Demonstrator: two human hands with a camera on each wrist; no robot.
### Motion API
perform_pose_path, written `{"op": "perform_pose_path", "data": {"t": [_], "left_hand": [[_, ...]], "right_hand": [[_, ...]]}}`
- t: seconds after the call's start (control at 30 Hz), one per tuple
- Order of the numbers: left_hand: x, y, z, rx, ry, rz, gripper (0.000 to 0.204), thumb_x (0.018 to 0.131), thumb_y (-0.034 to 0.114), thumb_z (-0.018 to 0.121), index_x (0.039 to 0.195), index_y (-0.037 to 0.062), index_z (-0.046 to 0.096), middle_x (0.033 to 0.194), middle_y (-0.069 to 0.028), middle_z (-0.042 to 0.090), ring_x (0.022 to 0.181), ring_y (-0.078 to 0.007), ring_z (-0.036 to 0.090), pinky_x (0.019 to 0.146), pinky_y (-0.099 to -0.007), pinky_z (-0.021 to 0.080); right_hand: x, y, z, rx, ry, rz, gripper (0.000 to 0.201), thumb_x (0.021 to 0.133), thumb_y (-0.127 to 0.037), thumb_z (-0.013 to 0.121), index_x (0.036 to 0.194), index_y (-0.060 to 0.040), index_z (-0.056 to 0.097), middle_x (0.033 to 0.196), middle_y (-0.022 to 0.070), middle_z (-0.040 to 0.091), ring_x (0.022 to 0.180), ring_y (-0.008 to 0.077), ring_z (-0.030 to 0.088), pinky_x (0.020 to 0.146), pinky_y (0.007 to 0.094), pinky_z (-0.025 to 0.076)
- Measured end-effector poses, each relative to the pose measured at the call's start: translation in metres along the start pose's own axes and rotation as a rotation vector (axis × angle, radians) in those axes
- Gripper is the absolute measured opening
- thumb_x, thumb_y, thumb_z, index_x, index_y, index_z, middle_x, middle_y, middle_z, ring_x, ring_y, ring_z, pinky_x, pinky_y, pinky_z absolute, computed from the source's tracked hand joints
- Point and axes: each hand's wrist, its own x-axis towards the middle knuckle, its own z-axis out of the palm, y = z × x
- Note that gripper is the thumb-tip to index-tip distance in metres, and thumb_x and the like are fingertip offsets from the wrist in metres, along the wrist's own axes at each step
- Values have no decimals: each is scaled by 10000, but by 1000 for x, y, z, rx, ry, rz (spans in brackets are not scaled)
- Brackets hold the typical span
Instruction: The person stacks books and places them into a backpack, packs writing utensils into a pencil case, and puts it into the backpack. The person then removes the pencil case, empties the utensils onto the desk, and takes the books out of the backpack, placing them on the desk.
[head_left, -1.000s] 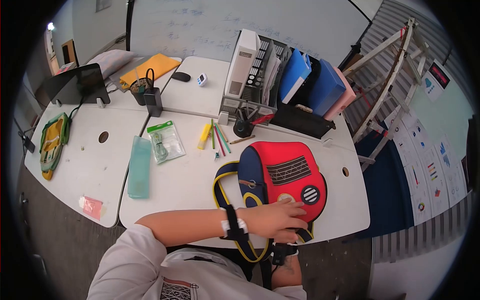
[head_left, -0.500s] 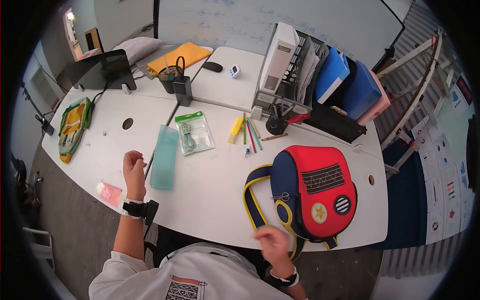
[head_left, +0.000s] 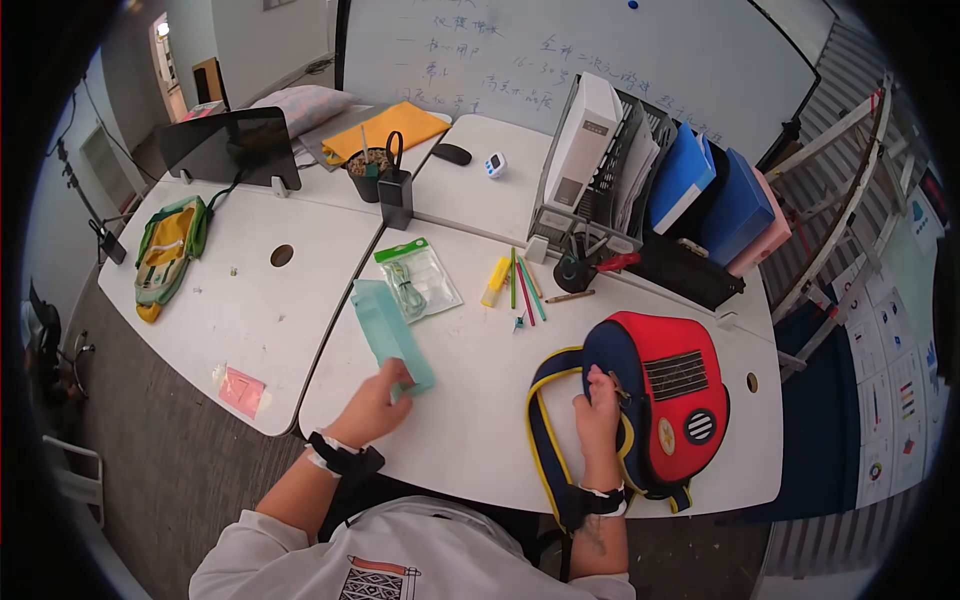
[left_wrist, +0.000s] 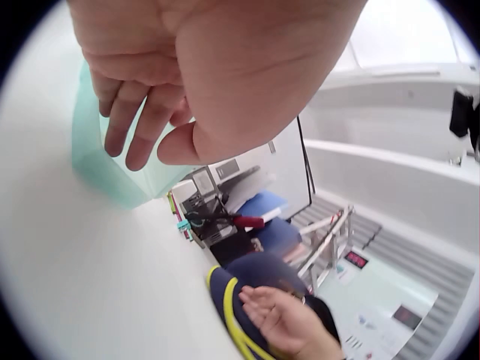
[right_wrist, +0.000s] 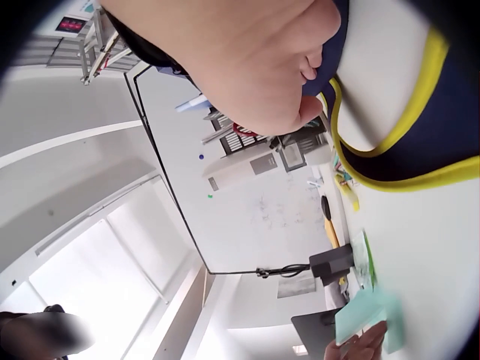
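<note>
White bench, two hands at work beside the backpack.

Our left hand (head_left: 375, 405) pinches the near end of the teal pouch (head_left: 390, 333), well left of the red-and-blue backpack (head_left: 655, 400); its long axis runs away from us. Our right hand (head_left: 597, 410) rests on the backpack's zip edge, fingers curled; whether it holds anything we cannot tell.

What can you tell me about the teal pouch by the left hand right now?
The teal pouch is a long, flat, translucent sleeve, plastic by its look, lying angled on the white table below the clear packet. The left hand touches its near end with its fingers curled at the edge; a firm grip cannot be told. Its contents are not visible.
</note>
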Motion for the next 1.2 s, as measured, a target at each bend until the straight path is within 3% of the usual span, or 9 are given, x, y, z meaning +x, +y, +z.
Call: {"op": "perform_pose_path", "data": {"t": [0.03, 0.2, 0.27, 0.3, 0.43, 0.6, 0.87, 1.03, 1.2], "left_hand": [[-3, 4, 4, 71, -21, 24, 439, 800, 20, 598, 1204, 4, 427, 970, -244, 650, 899, -422, 640, 713, -428, 528], [-21, 31, 19, 184, -63, 149, 661, 811, 41, 557, 1429, -4, 324, 917, -272, 620, 825, -443, 622, 721, -506, 499], [-28, 49, 21, 163, -235, 68, 712, 812, 43, 562, 1464, -10, 281, 927, -284, 615, 811, -447, 620, 725, -497, 502], [-30, 47, 26, 143, -322, 65, 787, 838, 48, 582, 1523, 31, 194, 1065, -264, 617, 842, -391, 650, 778, -426, 534], [-30, 48, 59, -104, -471, 53, 805, 841, 33, 573, 1546, 57, 185, 1070, -241, 591, 791, -307, 654, 742, -369, 533], [-22, 57, 68, -44, -493, 80, 759, 850, 26, 572, 1529, 50, 232, 1106, -235, 583, 822, -301, 656, 759, -349, 544], [-46, 42, 16, -130, -215, 132, 606, 844, 2, 595, 1423, 37, 419, 1125, -173, 612, 1029, -288, 634, 911, -379, 517], [-59, 12, -1, -50, 107, 218, 273, 774, -71, 597, 1018, 31, 665, 941, -136, 648, 952, -331, 625, 839, -396, 520], [-49, -14, -12, 100, 517, 330, 248, 669, -143, 563, 836, 29, 626, 902, -120, 623, 897, -311, 608, 794, -378, 503]], "right_hand": [[4, 5, -2, -35, 74, -20, 352, 764, 74, 601, 1097, -20, 534, 1356, 188, 525, 1291, 310, 503, 1081, 408, 411], [36, 6, -21, -328, 396, -120, 276, 748, 30, 636, 1004, -1, 540, 1182, 207, 598, 1132, 344, 570, 967, 405, 465], [48, -12, -18, -428, 425, -98, 222, 753, 14, 639, 960, -1, 561, 1048, 187, 618, 1055, 330, 582, 913, 411, 472], [55, -20, -8, -357, 353, -100, 202, 760, 8, 638, 952, -4, 573, 1005, 174, 617, 1029, 328, 581, 902, 417, 467], [72, -68, 62, -435, -42, -329, 254, 808, -101, 680, 1035, -11, 609, 1018, 182, 638, 1061, 341, 584, 922, 453, 465], [125, -71, 123, -849, -258, -117, 450, 852, -328, 690, 1160, -10, 609, 1175, 199, 604, 1140, 377, 557, 958, 469, 480], [147, -84, 147, -1071, -286, 21, 448, 849, -376, 701, 1178, -79, 637, 1245, 167, 567, 1178, 352, 552, 936, 447, 520], [150, -80, 150, -1018, -315, 83, 332, 866, -241, 684, 1160, -90, 654, 1277, 166, 534, 1113, 368, 599, 903, 432, 546], [162, -53, 138, -975, -274, -27, 308, 768, -74, 703, 1072, -34, 672, 1087, 236, 650, 1010, 370, 667, 866, 438, 551]]}}
